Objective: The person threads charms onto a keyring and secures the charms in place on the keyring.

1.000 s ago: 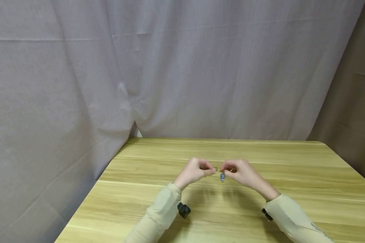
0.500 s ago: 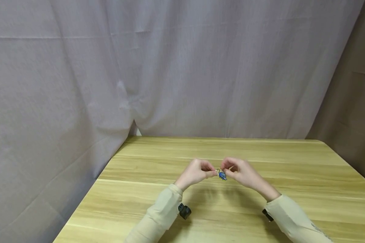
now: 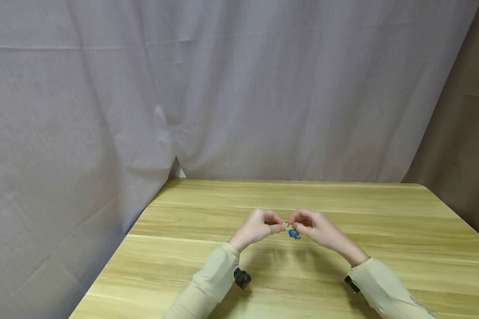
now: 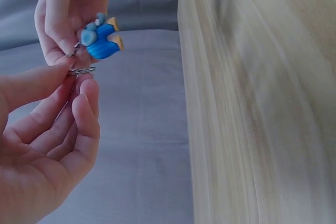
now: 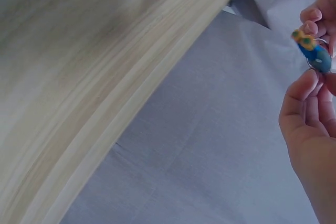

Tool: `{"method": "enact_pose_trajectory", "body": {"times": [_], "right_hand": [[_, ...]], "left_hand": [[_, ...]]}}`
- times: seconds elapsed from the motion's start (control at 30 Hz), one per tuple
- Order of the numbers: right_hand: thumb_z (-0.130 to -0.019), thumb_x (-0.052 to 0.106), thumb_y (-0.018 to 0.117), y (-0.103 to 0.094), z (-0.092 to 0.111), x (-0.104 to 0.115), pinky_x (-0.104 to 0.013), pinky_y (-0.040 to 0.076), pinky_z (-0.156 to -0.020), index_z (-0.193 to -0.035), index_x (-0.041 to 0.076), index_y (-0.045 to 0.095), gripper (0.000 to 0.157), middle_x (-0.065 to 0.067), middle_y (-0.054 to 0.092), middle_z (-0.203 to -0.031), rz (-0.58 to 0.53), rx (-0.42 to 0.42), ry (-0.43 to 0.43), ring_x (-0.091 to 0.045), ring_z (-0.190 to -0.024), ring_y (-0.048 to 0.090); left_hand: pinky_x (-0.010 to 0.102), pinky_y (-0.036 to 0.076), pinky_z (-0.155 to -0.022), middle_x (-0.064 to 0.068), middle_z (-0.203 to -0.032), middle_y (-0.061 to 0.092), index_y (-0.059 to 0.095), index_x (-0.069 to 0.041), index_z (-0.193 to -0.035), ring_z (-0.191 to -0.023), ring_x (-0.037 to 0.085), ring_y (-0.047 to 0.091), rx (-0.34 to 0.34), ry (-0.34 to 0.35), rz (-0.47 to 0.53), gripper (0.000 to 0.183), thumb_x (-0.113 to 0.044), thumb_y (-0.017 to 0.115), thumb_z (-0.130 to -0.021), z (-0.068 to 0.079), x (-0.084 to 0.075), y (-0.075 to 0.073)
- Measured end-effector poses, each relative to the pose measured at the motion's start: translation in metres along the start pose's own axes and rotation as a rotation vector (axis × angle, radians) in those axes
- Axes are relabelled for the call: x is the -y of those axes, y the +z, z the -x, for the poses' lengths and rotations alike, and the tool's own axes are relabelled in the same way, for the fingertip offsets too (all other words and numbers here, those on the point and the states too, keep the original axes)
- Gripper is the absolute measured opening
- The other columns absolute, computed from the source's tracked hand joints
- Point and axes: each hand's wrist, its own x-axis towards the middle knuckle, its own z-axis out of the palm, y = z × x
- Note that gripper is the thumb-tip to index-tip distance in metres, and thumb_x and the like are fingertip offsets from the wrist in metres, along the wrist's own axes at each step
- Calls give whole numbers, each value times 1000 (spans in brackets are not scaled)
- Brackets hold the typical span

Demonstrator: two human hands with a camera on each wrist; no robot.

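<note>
Above the table, my left hand (image 3: 258, 227) pinches a metal key ring (image 4: 83, 70) between thumb and fingers. Opposite it, my right hand (image 3: 317, 227) pinches the short metal link (image 4: 74, 52) of a small blue figurine charm (image 3: 293, 234). The figurine is blue with a grey-blue part and yellow-orange ends, and it dangles just below the fingertips. In the left wrist view the link and the ring lie very close; whether they are joined I cannot tell. From the right wrist view, the figurine covers part of the ring.
The wooden table (image 3: 175, 266) spreads beneath both hands. A grey cloth curtain (image 3: 239, 97) hangs behind it and on the left, with darker cloth (image 3: 463, 133) on the right. Each sleeve carries a black wrist camera (image 3: 242, 278).
My left hand has shifted slightly right, bringing the key ring closer to my right hand. The figurine has turned, so its bright blue side now shows in the head view.
</note>
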Motion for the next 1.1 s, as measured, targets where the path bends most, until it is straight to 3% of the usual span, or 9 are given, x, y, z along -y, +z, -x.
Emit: {"method": "enact_pose_trajectory", "body": {"times": [0.3,0.37,0.53,0.73,0.93,1.1], "right_hand": [[-93,1,59,-4,2,5,-19,52,-66,-96,0,63,5,-7,67,-84,-73,-9,14,3,-76,58],[-93,1,60,-3,2,6,-19,52,-64,-96,1,63,5,-8,67,-85,-82,-24,-3,1,-76,59],[-92,0,61,-2,2,4,-20,52,-63,-94,2,64,4,-9,67,-86,-89,-67,-28,-2,-76,61],[-90,-2,62,-2,-1,6,-20,54,-64,-95,2,65,7,-9,69,-85,-86,-89,-69,3,-76,60],[-88,-4,64,-3,0,10,-20,55,-67,-95,1,67,8,-12,71,-87,-77,-104,-84,5,-80,62],[-88,-5,64,-4,2,11,-19,55,-69,-95,0,67,10,-13,71,-87,-104,-104,-101,4,-80,63]], "left_hand": [[22,51,-65,7,-87,73,73,-7,-92,-72,7,60,13,-50,116,13,-20,70,-88,1,-2,0],[22,51,-65,8,-88,72,73,-7,-92,-75,17,64,5,-60,150,14,-19,70,-88,2,-2,0],[21,51,-68,13,-90,73,73,-4,-93,-82,27,66,0,-75,243,17,-20,69,-89,0,-2,0],[27,55,-75,16,-90,73,72,2,-96,-85,27,68,8,-82,393,22,-20,66,-91,-3,-4,1],[29,58,-82,11,-89,73,68,9,-101,-77,11,69,23,-127,600,22,-10,66,-90,-2,-4,4],[34,59,-84,10,-87,73,65,13,-102,-74,13,70,62,-151,765,18,0,64,-89,-2,-2,6]]}}
